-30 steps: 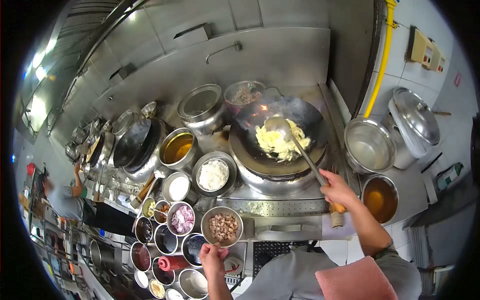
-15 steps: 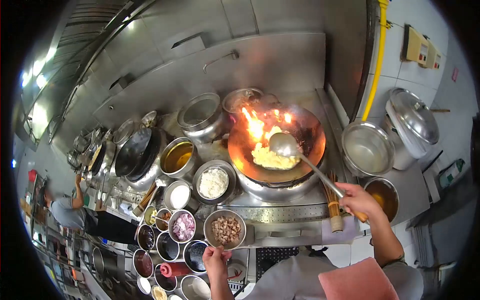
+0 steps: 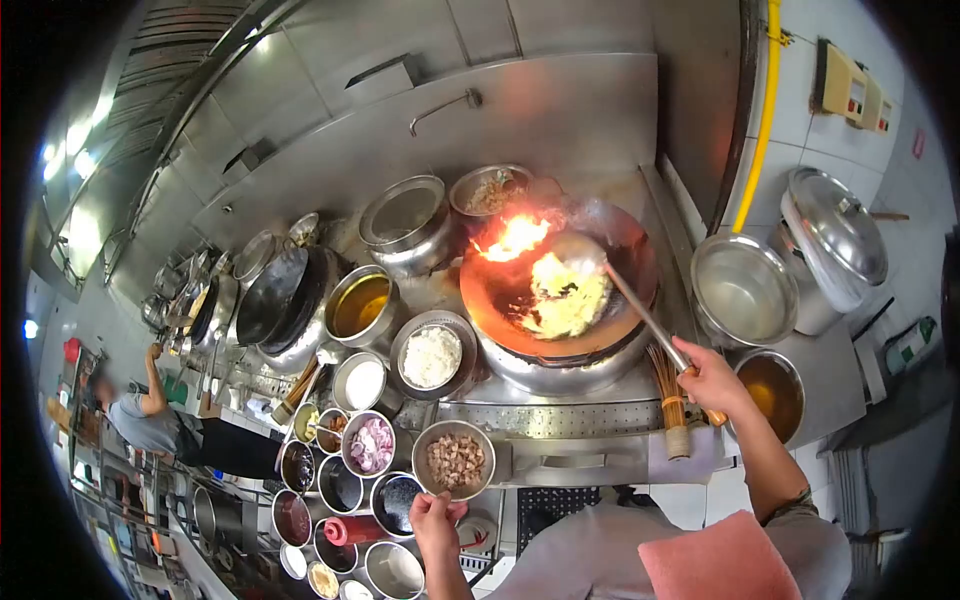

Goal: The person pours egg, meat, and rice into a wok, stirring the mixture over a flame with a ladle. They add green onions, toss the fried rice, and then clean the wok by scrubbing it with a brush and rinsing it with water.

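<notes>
On the near left of the large, round, dark metal wok (image 3: pixel 630 250), the person's left hand (image 3: pixel 437 517) is curled, and its fingertips touch the near rim of a round steel bowl (image 3: pixel 489 462) with small brown diced pieces (image 3: pixel 456 461) in it. Whether these fingers carry the bowl or only rest on it, I cannot tell. Also to the near left of the wok are a red plastic bottle (image 3: pixel 352 529) and sliced purple-white onion (image 3: pixel 370 446). At the near right of the wok, the right hand (image 3: pixel 712 380) is closed around the handle of a long metal ladle (image 3: pixel 645 315) with a wooden end; a bundled brown brush (image 3: pixel 668 385) is near this hand. Left of the wok stands white rice (image 3: pixel 432 355) in a round grey metal pan (image 3: pixel 468 372). Inside the wok, soft yellow food (image 3: pixel 565 295) lies around the ladle's round head, and a bright orange flame (image 3: pixel 512 238) burns at the far left. Right of the wok is a wide steel basin (image 3: pixel 712 262). Beyond the wok, a thin metal faucet (image 3: pixel 445 108) projects from the steel wall (image 3: pixel 570 120).
</notes>
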Tool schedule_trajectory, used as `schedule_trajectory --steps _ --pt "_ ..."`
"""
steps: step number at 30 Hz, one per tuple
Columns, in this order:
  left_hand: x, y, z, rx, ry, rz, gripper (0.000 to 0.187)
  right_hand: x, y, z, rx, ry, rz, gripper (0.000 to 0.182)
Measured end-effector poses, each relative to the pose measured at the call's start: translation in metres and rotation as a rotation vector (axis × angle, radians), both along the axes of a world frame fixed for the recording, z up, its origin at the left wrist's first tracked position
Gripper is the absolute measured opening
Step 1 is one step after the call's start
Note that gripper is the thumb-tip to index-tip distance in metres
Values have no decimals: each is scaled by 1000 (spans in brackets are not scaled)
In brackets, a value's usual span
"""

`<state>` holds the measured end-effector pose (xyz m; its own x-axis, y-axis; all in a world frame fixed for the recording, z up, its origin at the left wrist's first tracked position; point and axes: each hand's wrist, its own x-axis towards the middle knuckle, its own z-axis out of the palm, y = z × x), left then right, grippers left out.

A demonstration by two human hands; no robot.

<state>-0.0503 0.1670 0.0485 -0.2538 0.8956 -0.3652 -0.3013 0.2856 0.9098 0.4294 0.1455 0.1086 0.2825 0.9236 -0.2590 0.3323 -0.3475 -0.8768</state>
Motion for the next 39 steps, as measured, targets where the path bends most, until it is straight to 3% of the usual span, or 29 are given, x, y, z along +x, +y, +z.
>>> schedule_trajectory --steps 4,8,11,16,17,22,25,26,29,32,36,38,39 --pt "-2 0 -4 -10 -23 30 17 1 27 -13 66 -16 -95 70" --pt "3 7 -4 -28 13 -8 17 -16 42 -33 28 366 -20 72" --pt "4 10 -2 -20 41 -11 17 -4 6 -8 -100 412 -35 72" --pt "21 16 4 -54 12 -42 17 -22 37 -18 -19 94 -71 67" --pt "25 18 6 -61 23 -55 16 -29 47 -29 44 115 -20 68" --pt "23 30 -2 -15 -21 -68 18 1 -10 -1 -169 200 76 68" --pt "26 39 3 1 -32 -91 18 -12 11 -8 -52 46 -44 69" --pt "33 46 9 -22 -31 -96 18 -13 27 -38 64 35 -36 70" --pt "47 72 19 15 -11 -133 18 -19 23 -22 -18 205 40 68" --pt "59 100 27 86 44 -168 19 6 -16 26 -184 329 44 68" --pt "95 157 33 168 139 -271 15 10 9 7 -80 -79 -4 67" --pt "124 188 42 192 257 -322 16 10 20 -15 -14 -108 29 68" --pt "135 205 38 219 279 -330 17 5 16 3 -91 -19 37 67"
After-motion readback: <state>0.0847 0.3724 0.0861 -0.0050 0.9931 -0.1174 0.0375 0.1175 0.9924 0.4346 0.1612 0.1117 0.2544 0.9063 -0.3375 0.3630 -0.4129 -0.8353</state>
